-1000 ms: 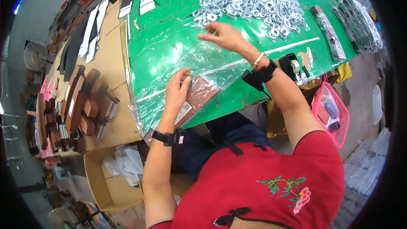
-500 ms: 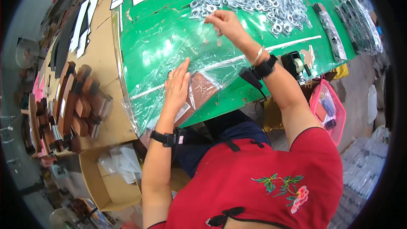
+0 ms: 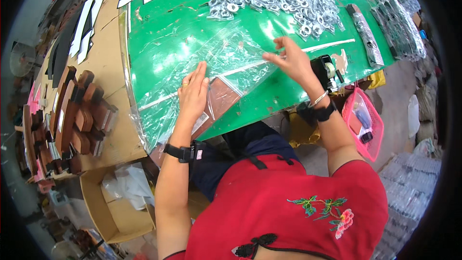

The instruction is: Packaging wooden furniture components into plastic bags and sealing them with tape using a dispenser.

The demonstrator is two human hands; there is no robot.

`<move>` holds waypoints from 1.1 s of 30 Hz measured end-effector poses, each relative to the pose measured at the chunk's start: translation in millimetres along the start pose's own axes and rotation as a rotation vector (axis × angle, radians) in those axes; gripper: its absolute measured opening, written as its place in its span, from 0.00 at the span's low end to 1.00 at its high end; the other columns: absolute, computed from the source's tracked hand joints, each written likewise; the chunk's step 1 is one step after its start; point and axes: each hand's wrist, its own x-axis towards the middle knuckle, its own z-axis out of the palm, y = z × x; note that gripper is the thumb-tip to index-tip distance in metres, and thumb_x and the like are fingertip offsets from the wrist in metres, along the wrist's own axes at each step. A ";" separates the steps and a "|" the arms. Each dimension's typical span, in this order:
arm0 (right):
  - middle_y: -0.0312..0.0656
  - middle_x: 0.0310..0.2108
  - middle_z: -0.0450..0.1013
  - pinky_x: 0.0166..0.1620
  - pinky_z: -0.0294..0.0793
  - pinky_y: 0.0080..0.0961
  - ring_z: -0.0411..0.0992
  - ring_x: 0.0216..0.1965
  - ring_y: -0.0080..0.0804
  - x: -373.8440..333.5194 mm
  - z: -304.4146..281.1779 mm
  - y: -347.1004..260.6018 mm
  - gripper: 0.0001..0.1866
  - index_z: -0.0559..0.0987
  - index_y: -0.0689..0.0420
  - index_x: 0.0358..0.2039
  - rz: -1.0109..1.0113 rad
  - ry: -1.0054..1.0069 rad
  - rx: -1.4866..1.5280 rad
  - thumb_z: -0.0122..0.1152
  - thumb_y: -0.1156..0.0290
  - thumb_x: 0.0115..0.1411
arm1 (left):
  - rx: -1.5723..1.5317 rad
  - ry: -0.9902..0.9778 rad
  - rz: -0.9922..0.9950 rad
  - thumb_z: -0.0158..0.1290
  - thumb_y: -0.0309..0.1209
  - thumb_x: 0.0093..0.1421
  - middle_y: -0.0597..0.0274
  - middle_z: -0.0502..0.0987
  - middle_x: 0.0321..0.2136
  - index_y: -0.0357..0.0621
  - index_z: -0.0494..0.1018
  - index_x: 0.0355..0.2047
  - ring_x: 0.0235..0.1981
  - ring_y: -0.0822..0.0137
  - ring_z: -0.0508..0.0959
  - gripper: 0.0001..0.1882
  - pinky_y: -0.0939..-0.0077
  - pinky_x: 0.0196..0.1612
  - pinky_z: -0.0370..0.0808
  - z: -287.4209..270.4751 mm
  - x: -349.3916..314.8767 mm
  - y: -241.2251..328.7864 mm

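Note:
My left hand [image 3: 194,94] lies flat, its fingers stretched out, on a clear plastic bag [image 3: 168,108] at the near edge of the green table. Under the plastic and beside this hand is a flat brown strip [image 3: 217,100] that looks like leather, slanting toward the table edge. A pale label shows on it near my wrist. To the right, my right hand [image 3: 292,58] hovers by the plastic's right edge. Its thumb and fingers are apart, with nothing seen between them. A black tape dispenser [image 3: 326,73] stands just right of that wrist.
A heap of bagged metal rings [image 3: 284,0] covers the table's far side. Brown curved strips [image 3: 77,115] are stacked on cardboard at left. A wrapped dark bundle [image 3: 365,36] lies at right; a pink basket [image 3: 368,125] and an open cardboard box [image 3: 103,207] sit below table level.
My right hand has come down and to the right, from above the plastic to near the tape dispenser, and its fingers have spread. My left hand stays pressed on the plastic.

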 end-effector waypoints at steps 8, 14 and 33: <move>0.35 0.21 0.75 0.28 0.67 0.24 0.70 0.23 0.23 -9.5 1.2 35.1 0.14 0.81 0.61 0.31 0.239 -0.072 0.304 0.72 0.63 0.60 | 0.012 0.005 0.001 0.41 0.44 0.73 0.69 0.63 0.72 0.60 0.60 0.73 0.68 0.59 0.64 0.28 0.51 0.66 0.58 1.7 5.9 -4.1; 0.44 0.36 0.80 0.38 0.77 0.36 0.79 0.34 0.38 2.1 11.0 16.7 0.35 0.82 0.60 0.40 0.159 -0.110 0.093 0.73 0.38 0.51 | 0.053 -0.001 0.004 0.41 0.43 0.73 0.67 0.62 0.72 0.59 0.59 0.73 0.68 0.57 0.63 0.29 0.48 0.67 0.58 -0.3 1.0 3.2; 0.33 0.21 0.74 0.24 0.71 0.22 0.71 0.20 0.20 49.9 34.2 0.0 0.20 0.80 0.62 0.36 0.417 -0.438 0.355 0.73 0.56 0.60 | -0.001 0.270 0.369 0.57 0.33 0.63 0.54 0.78 0.54 0.46 0.76 0.53 0.56 0.51 0.75 0.18 0.58 0.60 0.68 -38.9 -2.1 55.6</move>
